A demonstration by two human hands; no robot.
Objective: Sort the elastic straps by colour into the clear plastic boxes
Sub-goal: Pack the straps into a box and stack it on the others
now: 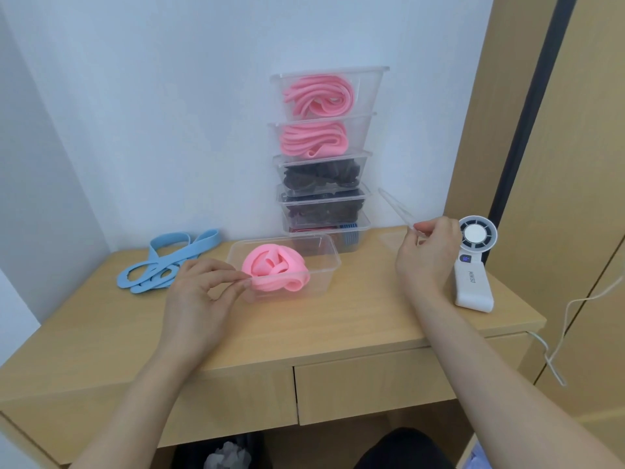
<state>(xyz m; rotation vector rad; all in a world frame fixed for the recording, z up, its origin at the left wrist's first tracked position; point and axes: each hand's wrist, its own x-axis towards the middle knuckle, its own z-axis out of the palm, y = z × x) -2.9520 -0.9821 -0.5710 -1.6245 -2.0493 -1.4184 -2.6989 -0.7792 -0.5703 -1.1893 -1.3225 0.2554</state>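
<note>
On the desk [338, 326], an open box [326, 264] holding a coiled strap [275, 270] sits near the middle, before a stack of filled boxes [362, 164] at the back edge; loose straps [203, 240] by the back-left corner, handheld fan [471, 279] at the right edge, lid [399, 208] between stack and fan.

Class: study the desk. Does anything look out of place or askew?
Yes. The blue straps lie loose at the left of the desk, in no box. The stacked boxes sit unevenly, edges not lined up. Nothing looks spilled or damaged.
</note>
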